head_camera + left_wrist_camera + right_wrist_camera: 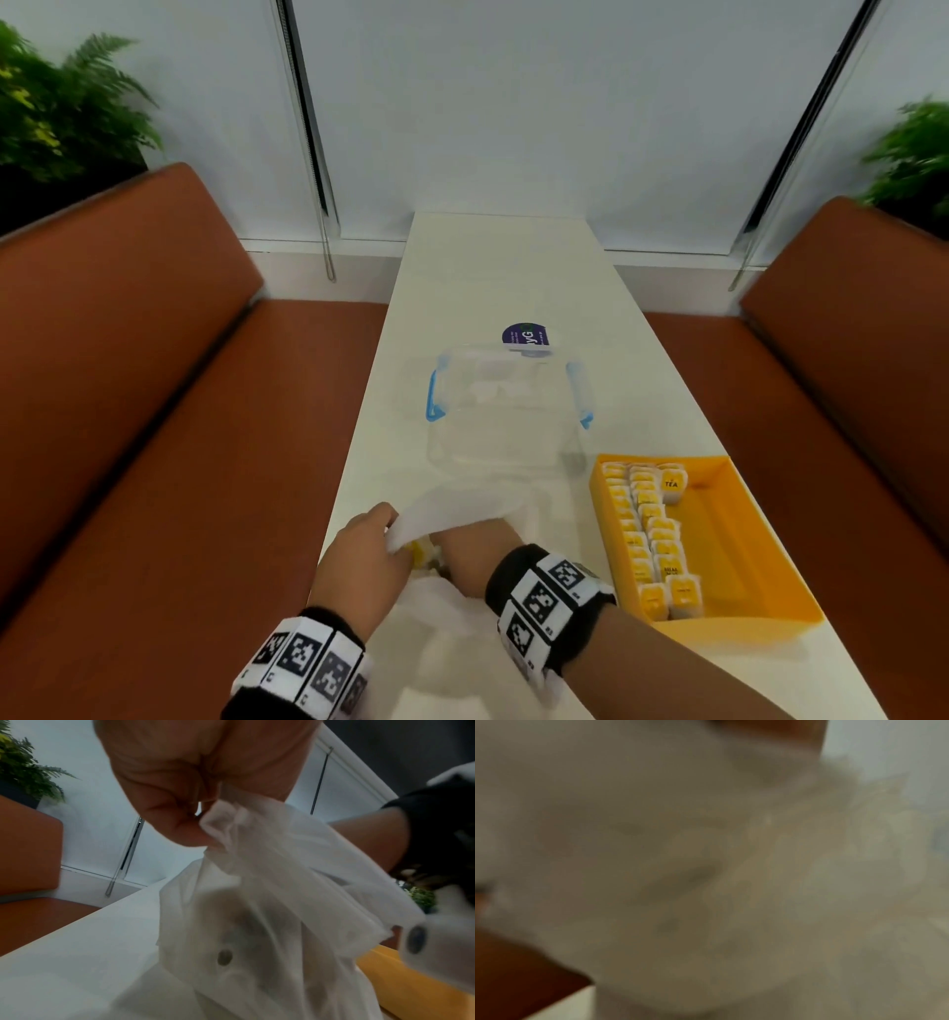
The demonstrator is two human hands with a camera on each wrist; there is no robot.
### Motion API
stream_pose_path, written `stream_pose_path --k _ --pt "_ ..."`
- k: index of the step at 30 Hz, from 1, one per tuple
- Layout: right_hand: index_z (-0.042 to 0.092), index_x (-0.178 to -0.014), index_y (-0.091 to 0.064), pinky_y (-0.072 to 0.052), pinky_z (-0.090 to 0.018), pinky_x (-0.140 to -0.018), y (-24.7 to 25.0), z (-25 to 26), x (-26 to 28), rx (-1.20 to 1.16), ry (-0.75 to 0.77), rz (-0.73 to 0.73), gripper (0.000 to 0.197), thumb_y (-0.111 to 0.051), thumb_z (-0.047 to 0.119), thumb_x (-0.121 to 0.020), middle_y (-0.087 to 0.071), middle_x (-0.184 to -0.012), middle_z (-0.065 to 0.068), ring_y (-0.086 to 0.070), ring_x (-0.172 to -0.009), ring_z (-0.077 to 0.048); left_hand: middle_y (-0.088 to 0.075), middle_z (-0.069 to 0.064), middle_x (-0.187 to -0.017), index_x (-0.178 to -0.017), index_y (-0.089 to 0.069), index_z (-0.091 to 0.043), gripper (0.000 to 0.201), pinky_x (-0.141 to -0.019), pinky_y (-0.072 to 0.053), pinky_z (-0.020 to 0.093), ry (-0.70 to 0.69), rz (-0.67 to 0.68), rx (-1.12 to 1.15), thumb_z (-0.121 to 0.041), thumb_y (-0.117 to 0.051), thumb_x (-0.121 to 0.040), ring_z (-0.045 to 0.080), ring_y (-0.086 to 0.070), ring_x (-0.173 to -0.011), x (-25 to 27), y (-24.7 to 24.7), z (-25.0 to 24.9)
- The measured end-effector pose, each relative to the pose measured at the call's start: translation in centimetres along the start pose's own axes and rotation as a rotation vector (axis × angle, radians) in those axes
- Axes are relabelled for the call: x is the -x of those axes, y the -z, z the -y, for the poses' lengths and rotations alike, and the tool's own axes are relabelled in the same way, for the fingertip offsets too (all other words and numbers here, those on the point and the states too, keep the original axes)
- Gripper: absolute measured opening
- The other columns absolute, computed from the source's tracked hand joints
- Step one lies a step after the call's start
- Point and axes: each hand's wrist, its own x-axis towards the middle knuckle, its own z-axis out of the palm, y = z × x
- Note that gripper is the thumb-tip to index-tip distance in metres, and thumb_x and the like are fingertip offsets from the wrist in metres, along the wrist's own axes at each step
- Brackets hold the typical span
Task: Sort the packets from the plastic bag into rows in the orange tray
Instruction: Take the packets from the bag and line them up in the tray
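Left hand [367, 550] pinches the bunched rim of the plastic bag [452, 519] and holds the mouth up near the tabletop's near-left edge; the left wrist view shows thumb and fingers clamped on the gathered film. Bag is thin and translucent, with a glimpse of yellow packets [418, 554] in the opening. Right hand [470, 552] is plunged into the bag mouth with its fingers hidden by the film, and the right wrist view is only blur, so cannot tell whether it grips a packet. Risks: film could slip from the left pinch and collapse over the right hand; pulling out fast could drag the whole light bag along or spill packets off the near-left edge; several packets could come up together and drop. Clear lidded box [506, 406] with blue clips sits mid-tabletop beyond the bag, probably out of the way. Orange tray [744, 514] sits at the near-right edge, with two rows of upright yellow packets along its left side plus one packet starting a third row at the far end; its right part is bare. Risk there: a careless insert could knock the standing rows over, since they look loosely packed, or push the tray toward the right edge.
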Motion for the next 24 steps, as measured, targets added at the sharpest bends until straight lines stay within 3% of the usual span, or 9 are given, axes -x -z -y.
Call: stream_pose_path --k 5,7,9,11,13,15,17,20,24 --pt "0.002 -0.098 -0.063 -0.042 -0.030 -0.080 0.6 -0.6 1.0 -0.172 0.108 -0.225 0.023 -0.059 0.021 -0.086 -0.060 -0.105 -0.015 -0.056 -0.099 -0.029 -0.052 0.003 -0.075 -0.080 -0.046 -0.014 0.009 -0.053 -0.029 0.029 0.070 0.021 0.011 -0.010 -0.055 -0.080 0.025 -0.049 -0.071 -1.1 -0.1 0.5" --pt "0.001 -0.094 -0.063 -0.038 -0.017 -0.070 0.4 -1.5 1.6 -0.292 0.147 -0.313 0.020 -0.063 0.016 -0.082 -0.054 -0.096 -0.009 -0.053 -0.088 -0.024 -0.051 0.003 -0.073 -0.079 -0.046 -0.013 0.009 -0.054 -0.030 0.030 0.100 0.021 0.034 -0.010 -0.054 -0.080 0.026 -0.049 -0.071 -1.4 -0.3 0.6" --pt "0.000 -0.090 -0.064 -0.030 -0.005 -0.059 0.6 -2.2 2.1 -0.467 0.104 -0.401 0.015 -0.065 0.007 -0.077 -0.044 -0.084 0.003 -0.047 -0.077 -0.016 -0.051 0.003 -0.074 -0.078 -0.045 -0.014 0.010 -0.056 -0.030 0.029 0.118 0.019 0.035 -0.010 -0.054 -0.080 0.027 -0.049 -0.073 -1.4 -0.4 0.6" --pt "0.006 -0.086 -0.067 -0.032 -0.002 -0.060 0.8 -2.7 2.1 -0.703 -0.006 -0.460 0.015 -0.070 0.001 -0.072 -0.044 -0.081 0.007 -0.048 -0.074 -0.011 -0.049 0.002 -0.072 -0.076 -0.043 -0.015 0.013 -0.054 -0.029 0.030 0.122 0.024 0.030 -0.010 -0.054 -0.081 0.026 -0.048 -0.072 -1.2 -0.6 0.6" --pt "0.019 -0.073 -0.063 -0.040 -0.007 -0.066 1.0 -2.9 2.0 -0.899 -0.091 -0.446 0.024 -0.075 -0.001 -0.068 -0.053 -0.083 0.003 -0.053 -0.078 -0.011 -0.049 0.001 -0.069 -0.072 -0.042 -0.017 0.017 -0.050 -0.029 0.026 0.135 0.020 0.060 -0.010 -0.054 -0.082 0.025 -0.048 -0.069 -1.0 -0.9 0.3" --pt "0.019 -0.069 -0.059 -0.047 -0.020 -0.068 1.0 -3.4 1.6 -1.022 -0.115 -0.417 0.027 -0.078 0.000 -0.065 -0.058 -0.078 -0.001 -0.055 -0.074 -0.013 -0.048 -0.001 -0.066 -0.068 -0.040 -0.018 0.021 -0.049 -0.028 0.025 0.162 0.012 0.088 -0.010 -0.054 -0.081 0.021 -0.046 -0.063 -0.8 -1.1 0.0" --pt "0.018 -0.068 -0.057 -0.046 -0.021 -0.063 1.2 -3.7 1.4 -1.080 -0.123 -0.389 0.028 -0.079 0.001 -0.066 -0.057 -0.070 0.001 -0.053 -0.067 -0.010 -0.048 0.000 -0.067 -0.070 -0.041 -0.017 0.018 -0.049 -0.028 0.025 0.192 0.018 0.099 -0.010 -0.054 -0.082 0.019 -0.046 -0.062 -0.9 -1.2 -0.2" --pt "0.022 -0.064 -0.053 -0.044 -0.018 -0.059 1.5 -4.1 1.3 -1.114 -0.122 -0.358 0.034 -0.079 0.000 -0.066 -0.054 -0.066 0.005 -0.050 -0.063 -0.008 -0.054 0.004 -0.075 -0.087 -0.049 -0.012 0.007 -0.051 -0.033 0.027 0.240 0.038 0.104 -0.012 -0.055 -0.082 0.025 -0.052 -0.069 -1.1 -1.1 -0.2" --pt "0.011 -0.066 -0.052 -0.052 -0.029 -0.068 2.6 -4.4 2.3 -1.327 -0.103 -0.303 0.029 -0.076 -0.007 -0.067 -0.056 -0.071 -0.008 -0.057 -0.071 -0.018 -0.059 0.008 -0.093 -0.109 -0.052 -0.012 0.032 -0.065 -0.045 0.032 0.296 0.037 0.179 -0.013 -0.065 -0.079 0.026 -0.058 -0.083 -1.0 -0.5 0.2"
